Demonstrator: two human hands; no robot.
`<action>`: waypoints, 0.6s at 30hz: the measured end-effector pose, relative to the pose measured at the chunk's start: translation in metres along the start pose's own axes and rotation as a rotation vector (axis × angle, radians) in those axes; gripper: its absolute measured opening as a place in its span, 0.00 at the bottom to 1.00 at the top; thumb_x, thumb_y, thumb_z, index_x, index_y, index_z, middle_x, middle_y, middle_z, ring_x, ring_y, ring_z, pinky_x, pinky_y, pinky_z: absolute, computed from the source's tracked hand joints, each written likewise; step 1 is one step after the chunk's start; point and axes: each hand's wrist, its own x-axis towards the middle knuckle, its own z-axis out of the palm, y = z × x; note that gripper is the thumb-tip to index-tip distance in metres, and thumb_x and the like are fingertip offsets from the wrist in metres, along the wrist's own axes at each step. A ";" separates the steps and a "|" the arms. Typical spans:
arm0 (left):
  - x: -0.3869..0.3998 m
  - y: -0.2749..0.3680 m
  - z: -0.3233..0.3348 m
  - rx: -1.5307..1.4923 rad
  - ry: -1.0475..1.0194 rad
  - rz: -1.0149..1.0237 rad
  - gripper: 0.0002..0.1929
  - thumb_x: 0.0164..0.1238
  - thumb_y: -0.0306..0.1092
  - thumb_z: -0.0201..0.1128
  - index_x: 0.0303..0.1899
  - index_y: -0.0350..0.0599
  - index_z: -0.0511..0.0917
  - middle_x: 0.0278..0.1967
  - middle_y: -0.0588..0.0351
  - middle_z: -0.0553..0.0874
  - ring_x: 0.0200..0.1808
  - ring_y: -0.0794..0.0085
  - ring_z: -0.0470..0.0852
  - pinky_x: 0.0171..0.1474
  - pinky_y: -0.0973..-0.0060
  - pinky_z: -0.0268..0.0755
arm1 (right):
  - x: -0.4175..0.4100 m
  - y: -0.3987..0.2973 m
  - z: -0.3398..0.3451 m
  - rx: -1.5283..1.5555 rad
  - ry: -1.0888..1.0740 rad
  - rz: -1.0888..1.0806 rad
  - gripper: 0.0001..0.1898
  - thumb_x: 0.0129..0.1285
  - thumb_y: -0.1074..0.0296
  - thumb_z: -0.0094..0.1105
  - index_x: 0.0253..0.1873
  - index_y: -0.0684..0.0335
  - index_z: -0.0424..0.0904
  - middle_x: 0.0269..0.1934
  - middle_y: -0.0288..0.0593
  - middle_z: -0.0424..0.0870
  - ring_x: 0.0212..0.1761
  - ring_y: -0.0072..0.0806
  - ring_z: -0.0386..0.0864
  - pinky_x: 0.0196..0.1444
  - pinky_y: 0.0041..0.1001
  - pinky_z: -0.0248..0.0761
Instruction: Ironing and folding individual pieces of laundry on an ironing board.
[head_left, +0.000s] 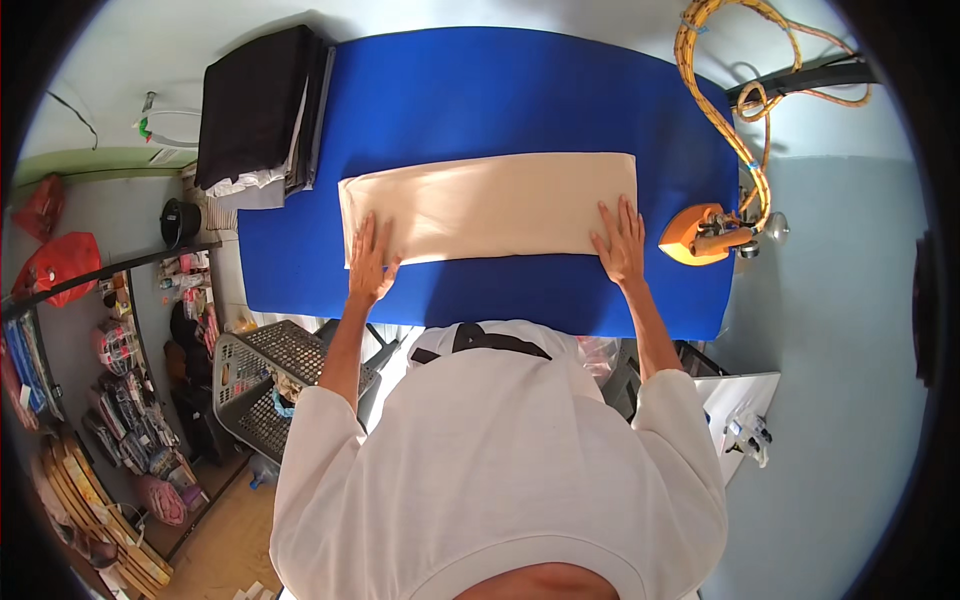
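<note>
A beige cloth (487, 206), folded into a long rectangle, lies flat across the blue covered ironing table (525, 90) in front of me. My left hand (371, 255) rests on its left end, palm down with the fingers spread. On the right end lies my right hand (622, 240), also flat and spread, near the lower corner. Neither hand grips anything. To the right of my right hand an orange steam iron (694, 234) sits on the table's right edge, its handle turned toward the wall.
A stack of dark folded cloths (255, 105) stands at the table's back left. Above the iron hangs a looped yellow hose (690, 67). A grey plastic basket (292, 352) is below the table at left. Shelves with packed goods (135, 405) line the left side.
</note>
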 end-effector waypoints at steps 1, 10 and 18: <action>-0.003 0.000 -0.003 0.008 0.011 0.001 0.32 0.70 0.52 0.52 0.72 0.52 0.60 0.74 0.43 0.55 0.75 0.48 0.52 0.73 0.51 0.47 | -0.002 0.000 -0.004 0.076 0.023 -0.025 0.28 0.63 0.59 0.59 0.68 0.52 0.68 0.72 0.53 0.58 0.73 0.49 0.57 0.72 0.47 0.50; -0.036 -0.020 -0.007 0.085 0.169 -0.007 0.16 0.57 0.26 0.60 0.49 0.45 0.77 0.51 0.52 0.80 0.54 0.57 0.76 0.57 0.62 0.69 | -0.022 0.031 -0.022 0.128 0.058 -0.128 0.18 0.46 0.82 0.62 0.45 0.60 0.77 0.43 0.45 0.77 0.49 0.43 0.74 0.54 0.39 0.67; -0.027 -0.015 -0.056 0.118 0.474 -0.014 0.07 0.53 0.24 0.63 0.35 0.45 0.82 0.33 0.56 0.85 0.39 0.60 0.83 0.48 0.64 0.73 | -0.003 0.047 -0.054 0.555 0.275 0.033 0.06 0.53 0.80 0.59 0.38 0.68 0.79 0.37 0.47 0.85 0.41 0.41 0.82 0.47 0.32 0.74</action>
